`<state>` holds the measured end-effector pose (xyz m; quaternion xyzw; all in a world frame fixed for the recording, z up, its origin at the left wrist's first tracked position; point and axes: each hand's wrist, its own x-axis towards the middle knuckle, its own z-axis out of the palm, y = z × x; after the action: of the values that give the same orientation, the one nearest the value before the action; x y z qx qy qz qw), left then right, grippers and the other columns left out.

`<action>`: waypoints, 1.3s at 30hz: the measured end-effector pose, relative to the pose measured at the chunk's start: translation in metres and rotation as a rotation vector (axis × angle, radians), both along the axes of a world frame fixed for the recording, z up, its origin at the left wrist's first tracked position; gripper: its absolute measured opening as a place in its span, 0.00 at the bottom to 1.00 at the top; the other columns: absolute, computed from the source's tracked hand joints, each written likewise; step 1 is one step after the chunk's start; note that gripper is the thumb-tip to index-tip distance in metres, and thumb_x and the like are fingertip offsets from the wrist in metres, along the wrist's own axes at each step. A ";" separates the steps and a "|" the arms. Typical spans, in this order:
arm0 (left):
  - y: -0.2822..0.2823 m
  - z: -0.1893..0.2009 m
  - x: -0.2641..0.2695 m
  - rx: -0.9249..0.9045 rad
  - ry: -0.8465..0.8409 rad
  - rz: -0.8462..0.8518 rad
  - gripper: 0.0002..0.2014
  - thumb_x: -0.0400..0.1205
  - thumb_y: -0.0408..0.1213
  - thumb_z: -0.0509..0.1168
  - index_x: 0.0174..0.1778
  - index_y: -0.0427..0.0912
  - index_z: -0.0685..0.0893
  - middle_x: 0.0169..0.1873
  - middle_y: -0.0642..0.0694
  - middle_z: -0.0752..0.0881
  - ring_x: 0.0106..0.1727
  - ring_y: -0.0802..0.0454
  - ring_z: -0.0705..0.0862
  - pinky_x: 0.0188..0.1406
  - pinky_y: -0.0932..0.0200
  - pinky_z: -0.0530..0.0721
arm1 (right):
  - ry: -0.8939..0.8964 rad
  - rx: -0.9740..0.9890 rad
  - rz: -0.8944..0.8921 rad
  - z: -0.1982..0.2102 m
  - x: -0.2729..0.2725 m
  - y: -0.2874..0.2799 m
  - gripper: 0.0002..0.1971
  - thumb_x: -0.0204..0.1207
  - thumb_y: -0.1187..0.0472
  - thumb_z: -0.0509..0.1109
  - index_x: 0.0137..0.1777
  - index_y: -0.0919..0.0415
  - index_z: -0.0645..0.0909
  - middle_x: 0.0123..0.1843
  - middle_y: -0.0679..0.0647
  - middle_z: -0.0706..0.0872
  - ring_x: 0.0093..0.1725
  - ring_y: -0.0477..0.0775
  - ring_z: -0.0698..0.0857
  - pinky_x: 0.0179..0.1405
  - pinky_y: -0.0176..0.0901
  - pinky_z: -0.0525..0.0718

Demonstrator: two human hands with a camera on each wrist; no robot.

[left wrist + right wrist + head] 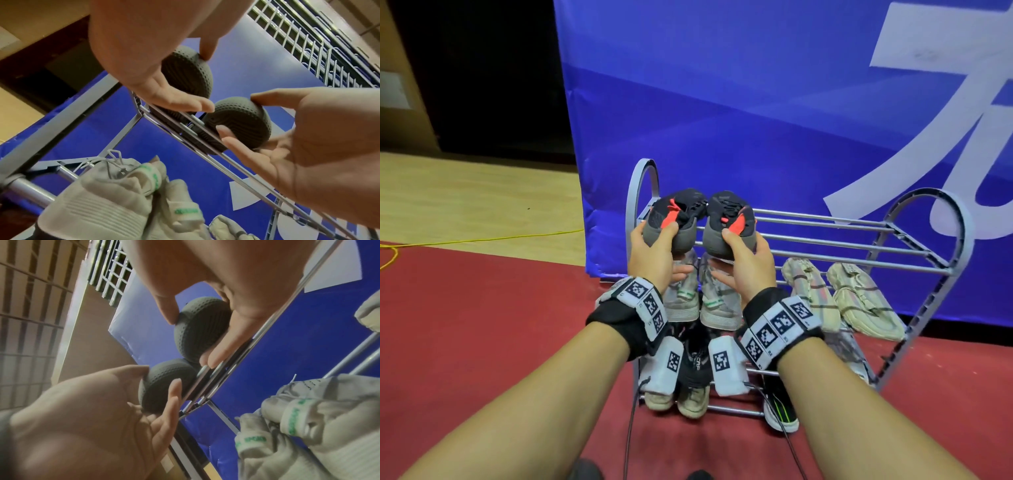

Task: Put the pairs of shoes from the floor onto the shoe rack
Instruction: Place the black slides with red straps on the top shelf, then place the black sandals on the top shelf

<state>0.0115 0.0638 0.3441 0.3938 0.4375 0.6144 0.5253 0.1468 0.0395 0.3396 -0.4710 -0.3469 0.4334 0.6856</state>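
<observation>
Two dark grey shoes with red tongues sit side by side at the left end of the grey shoe rack's (859,240) top shelf. My left hand (654,250) grips the heel of the left shoe (678,212), thumb on top and fingers under the sole. My right hand (743,257) grips the right shoe (726,219) the same way. In the left wrist view the dimpled heels (187,76) (240,120) overhang the front rods while the soles lie across the rods. The right wrist view shows my right hand (216,288) on its heel (201,327).
On the middle shelf stand a grey pair with green tabs (702,301) under my hands and a beige striped pair (842,298) to the right. Lower shelves hold black shoes, a beige pair (678,401) and a black-green shoe (780,407). A blue banner (756,102) stands behind.
</observation>
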 end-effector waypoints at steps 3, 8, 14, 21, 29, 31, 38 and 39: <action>0.003 0.000 0.002 0.023 -0.082 0.013 0.18 0.82 0.42 0.69 0.67 0.50 0.74 0.43 0.38 0.90 0.31 0.41 0.91 0.32 0.54 0.91 | 0.058 0.048 -0.003 0.002 -0.001 -0.002 0.19 0.76 0.61 0.74 0.67 0.56 0.80 0.58 0.55 0.89 0.54 0.56 0.91 0.47 0.52 0.92; 0.007 -0.006 0.012 0.030 -0.052 0.025 0.21 0.81 0.46 0.69 0.69 0.50 0.74 0.47 0.39 0.90 0.31 0.44 0.91 0.33 0.55 0.89 | 0.013 0.007 0.005 0.003 -0.007 -0.003 0.20 0.75 0.56 0.75 0.67 0.51 0.78 0.61 0.55 0.88 0.56 0.58 0.90 0.39 0.47 0.91; -0.001 -0.003 0.002 -0.009 0.096 -0.045 0.24 0.82 0.53 0.66 0.73 0.56 0.70 0.51 0.44 0.89 0.34 0.45 0.91 0.23 0.63 0.84 | -0.074 -0.072 0.054 0.003 -0.001 -0.013 0.27 0.76 0.49 0.74 0.73 0.49 0.72 0.62 0.51 0.88 0.51 0.55 0.92 0.42 0.47 0.91; -0.020 -0.023 -0.008 -0.031 0.149 0.022 0.34 0.79 0.52 0.69 0.80 0.61 0.63 0.47 0.40 0.88 0.37 0.42 0.90 0.32 0.55 0.87 | -0.033 -0.130 -0.021 -0.007 -0.002 -0.031 0.38 0.79 0.51 0.71 0.84 0.47 0.54 0.65 0.59 0.79 0.46 0.58 0.90 0.50 0.52 0.89; -0.046 -0.101 -0.020 -0.214 0.294 0.261 0.29 0.72 0.45 0.63 0.70 0.49 0.64 0.49 0.35 0.89 0.35 0.34 0.89 0.40 0.43 0.89 | -0.121 -0.221 -0.053 -0.070 -0.012 -0.067 0.23 0.80 0.53 0.70 0.73 0.45 0.68 0.52 0.54 0.83 0.49 0.62 0.89 0.44 0.51 0.89; -0.055 -0.125 -0.023 -0.270 0.328 0.316 0.30 0.73 0.43 0.61 0.73 0.45 0.65 0.50 0.35 0.88 0.39 0.33 0.89 0.43 0.43 0.89 | -0.172 -0.259 -0.023 -0.093 -0.015 -0.077 0.16 0.80 0.53 0.69 0.66 0.49 0.73 0.50 0.52 0.84 0.47 0.62 0.90 0.44 0.53 0.89; -0.114 -0.222 -0.033 -0.538 0.484 0.292 0.24 0.81 0.39 0.61 0.74 0.40 0.72 0.62 0.34 0.84 0.60 0.33 0.84 0.61 0.48 0.80 | -0.333 -0.396 0.018 -0.179 -0.014 -0.113 0.03 0.74 0.52 0.71 0.40 0.47 0.84 0.51 0.55 0.91 0.46 0.63 0.92 0.48 0.57 0.91; -0.118 -0.237 -0.035 -0.570 0.481 0.285 0.23 0.80 0.40 0.62 0.72 0.40 0.73 0.61 0.34 0.85 0.58 0.33 0.85 0.61 0.47 0.82 | -0.335 -0.426 0.027 -0.191 -0.016 -0.114 0.04 0.73 0.52 0.71 0.38 0.47 0.84 0.50 0.54 0.91 0.45 0.62 0.92 0.48 0.58 0.91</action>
<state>-0.0235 -0.0537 0.1075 0.3003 0.7513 0.4254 0.4054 0.1311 -0.0750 0.1487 -0.6650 -0.3630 0.4216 0.4982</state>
